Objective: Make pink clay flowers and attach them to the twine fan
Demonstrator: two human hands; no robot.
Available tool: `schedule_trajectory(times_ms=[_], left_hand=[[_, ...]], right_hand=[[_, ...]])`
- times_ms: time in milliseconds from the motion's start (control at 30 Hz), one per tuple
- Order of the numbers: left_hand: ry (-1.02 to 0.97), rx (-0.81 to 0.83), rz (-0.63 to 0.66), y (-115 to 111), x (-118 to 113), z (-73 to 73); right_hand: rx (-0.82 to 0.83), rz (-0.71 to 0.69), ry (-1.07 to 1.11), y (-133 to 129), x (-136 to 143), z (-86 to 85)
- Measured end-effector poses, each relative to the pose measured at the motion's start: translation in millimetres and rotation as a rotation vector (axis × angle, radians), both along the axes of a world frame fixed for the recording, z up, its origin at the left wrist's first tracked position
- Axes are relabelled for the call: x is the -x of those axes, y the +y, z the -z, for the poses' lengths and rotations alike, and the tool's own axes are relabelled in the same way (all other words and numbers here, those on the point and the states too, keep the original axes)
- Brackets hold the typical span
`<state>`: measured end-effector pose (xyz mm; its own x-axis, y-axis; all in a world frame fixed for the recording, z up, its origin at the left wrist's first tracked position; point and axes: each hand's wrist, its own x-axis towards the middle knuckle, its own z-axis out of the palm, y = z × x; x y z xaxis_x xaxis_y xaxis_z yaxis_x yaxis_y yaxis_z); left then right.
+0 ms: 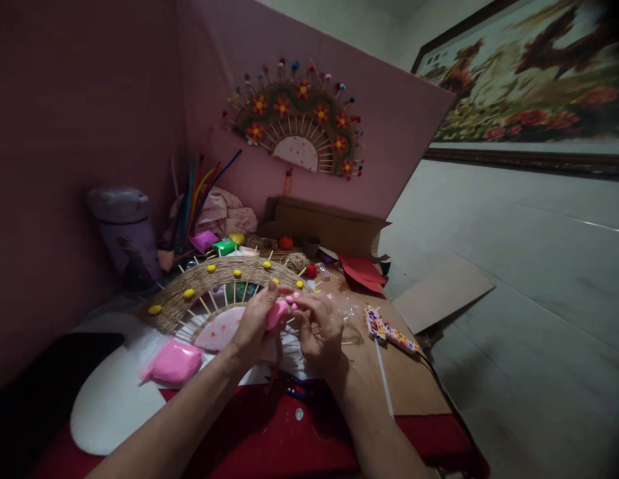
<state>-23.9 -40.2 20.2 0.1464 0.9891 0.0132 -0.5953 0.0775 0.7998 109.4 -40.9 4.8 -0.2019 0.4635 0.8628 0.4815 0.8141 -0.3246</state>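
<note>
My left hand [253, 324] is closed around a lump of pink modelling clay [276, 315]. Close beside it, my right hand [321, 330] has its fingers pinched at small pink clay bits [292, 299], which lie between the two hands' fingertips. Beneath and behind the hands lies a fan-shaped craft [177, 301] of twine-wrapped band and thin sticks. Yellow clay dots [188, 293] sit along its band, and a pale half-round piece with pink spots [220, 330] forms its base. A pink clay packet [174, 362] rests left of my left forearm.
A flower-patterned glue gun [393, 332] lies on brown cardboard [413, 389] at right. Scissors [298, 389] lie below my hands. Behind are red sheets [362, 271], a green packet [224, 247] and a purple tumbler [129, 239]. A finished-looking fan [299, 123] hangs on the pink panel.
</note>
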Motion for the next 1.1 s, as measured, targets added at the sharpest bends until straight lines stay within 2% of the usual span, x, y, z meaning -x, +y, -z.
schedule_trajectory(times_ms=[100, 267, 500, 700, 833, 1100], left_hand=[[0.074, -0.022, -0.062, 1.5, 0.6, 3.5], [0.158, -0.115, -0.120, 3.6, 0.9, 6.1], [0.109, -0.077, -0.029, 3.8, 3.0, 4.8], [0.061, -0.087, -0.102, 7.1, 4.8, 3.2], [0.065, -0.120, -0.127, 9.0, 4.8, 3.5], [0.176, -0.173, -0.065, 9.5, 4.9, 4.8]], right_hand=[[0.077, -0.050, -0.046, -0.9, 0.7, -3.5], [0.100, -0.127, -0.110, -0.4, 3.1, -6.8], [0.076, -0.058, -0.024, 4.3, -0.2, -4.1], [0.156, -0.128, 0.051, 6.6, -0.7, -5.8], [0.241, -0.082, 0.056, 8.5, 0.1, -6.9], [0.236, -0.121, 0.117, 6.8, -1.3, -9.1]])
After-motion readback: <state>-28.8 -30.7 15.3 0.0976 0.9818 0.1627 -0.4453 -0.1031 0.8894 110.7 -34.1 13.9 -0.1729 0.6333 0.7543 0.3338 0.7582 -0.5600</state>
